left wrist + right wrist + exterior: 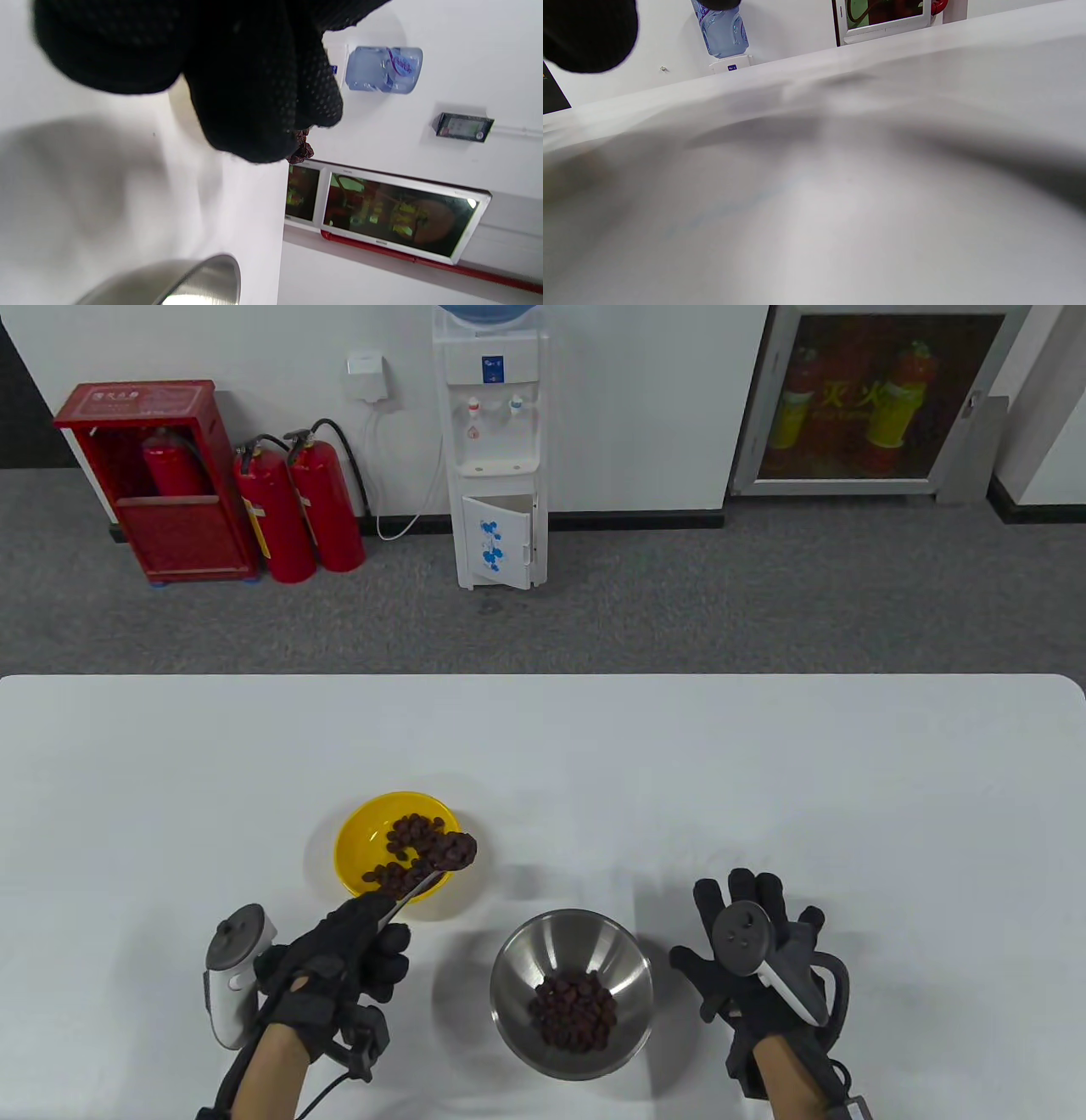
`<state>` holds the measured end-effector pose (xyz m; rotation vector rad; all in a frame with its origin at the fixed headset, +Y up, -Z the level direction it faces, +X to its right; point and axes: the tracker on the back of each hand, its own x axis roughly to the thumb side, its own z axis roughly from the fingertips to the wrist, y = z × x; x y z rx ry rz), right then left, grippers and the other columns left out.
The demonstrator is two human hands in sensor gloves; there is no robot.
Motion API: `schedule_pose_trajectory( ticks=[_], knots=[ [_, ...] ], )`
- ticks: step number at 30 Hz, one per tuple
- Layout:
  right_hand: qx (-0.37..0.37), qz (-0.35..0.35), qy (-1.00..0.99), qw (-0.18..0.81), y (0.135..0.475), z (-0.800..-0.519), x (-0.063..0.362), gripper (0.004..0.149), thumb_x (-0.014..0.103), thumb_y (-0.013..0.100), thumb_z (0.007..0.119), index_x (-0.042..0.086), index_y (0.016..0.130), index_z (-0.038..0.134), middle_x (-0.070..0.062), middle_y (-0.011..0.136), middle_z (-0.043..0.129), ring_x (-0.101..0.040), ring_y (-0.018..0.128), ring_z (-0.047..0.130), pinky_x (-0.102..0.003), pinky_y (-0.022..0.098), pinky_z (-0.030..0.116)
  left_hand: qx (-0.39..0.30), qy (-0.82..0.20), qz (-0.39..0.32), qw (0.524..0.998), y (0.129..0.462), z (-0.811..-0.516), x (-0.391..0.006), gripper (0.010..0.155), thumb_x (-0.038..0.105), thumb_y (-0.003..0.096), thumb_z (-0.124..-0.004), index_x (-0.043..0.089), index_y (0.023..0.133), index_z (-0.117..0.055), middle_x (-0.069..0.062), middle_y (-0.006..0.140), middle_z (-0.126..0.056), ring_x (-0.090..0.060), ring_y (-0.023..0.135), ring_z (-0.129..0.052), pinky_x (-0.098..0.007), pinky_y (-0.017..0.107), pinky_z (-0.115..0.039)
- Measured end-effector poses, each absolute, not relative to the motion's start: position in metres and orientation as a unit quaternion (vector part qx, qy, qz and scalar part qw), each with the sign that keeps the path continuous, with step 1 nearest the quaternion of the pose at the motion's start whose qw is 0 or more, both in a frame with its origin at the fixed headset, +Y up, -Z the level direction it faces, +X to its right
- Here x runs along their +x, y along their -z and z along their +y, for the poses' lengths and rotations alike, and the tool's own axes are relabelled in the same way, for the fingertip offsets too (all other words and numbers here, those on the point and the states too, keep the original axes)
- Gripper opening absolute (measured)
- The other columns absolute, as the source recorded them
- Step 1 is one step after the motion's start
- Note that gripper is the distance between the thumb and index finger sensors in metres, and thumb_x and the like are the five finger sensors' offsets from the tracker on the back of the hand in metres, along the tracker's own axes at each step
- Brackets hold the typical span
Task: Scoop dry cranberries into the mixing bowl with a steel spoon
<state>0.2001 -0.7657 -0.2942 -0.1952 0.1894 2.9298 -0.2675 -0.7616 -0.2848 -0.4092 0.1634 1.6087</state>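
Observation:
A yellow bowl (361,836) with dry cranberries (413,830) stands left of centre on the table. My left hand (352,950) grips the handle of the steel spoon (428,878). The spoon's head is heaped with cranberries (450,849) and hangs over the yellow bowl's right rim. The steel mixing bowl (519,959) stands in front, holding cranberries (574,1011); its rim shows in the left wrist view (203,271). My right hand (751,950) rests flat on the table, fingers spread, right of the mixing bowl. The left wrist view shows my gloved fingers (250,97) with a few cranberries (302,149) behind them.
The white table (764,780) stretches wide behind and beside the bowls. Beyond its far edge stand a water dispenser (496,475) and red fire extinguishers (297,509) on the floor.

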Motion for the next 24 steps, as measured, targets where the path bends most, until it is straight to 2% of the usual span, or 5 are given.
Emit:
schedule_pose_trajectory(
  ticks=[12,24],
  knots=[
    [-0.066,0.065,-0.991,0.100,0.294,-0.766,0.200,0.084,0.074,0.038,0.070,0.047,0.106,0.028,0.010,0.113,0.005,-0.022,0.109,0.002,-0.069,0.069,0.005,-0.223,-0.689,-0.001,0.690,0.277,-0.747,-0.229,0.050,0.035,0.0515,-0.066,0.014,0.097,-0.064,0.001,0.064,-0.102,-0.017,0.030,-0.110,-0.038,0.025,-0.093],
    [-0.066,0.068,-0.990,0.102,0.294,-0.766,0.201,0.083,0.073,0.038,0.070,0.046,0.106,0.029,0.010,0.113,0.005,-0.022,0.109,0.002,-0.069,0.069,0.005,-0.221,-0.654,-0.023,0.723,0.274,-0.743,-0.217,0.050,0.035,0.0514,-0.066,0.015,0.097,-0.064,0.001,0.065,-0.102,-0.018,0.031,-0.109,-0.038,0.027,-0.093]
  ],
)
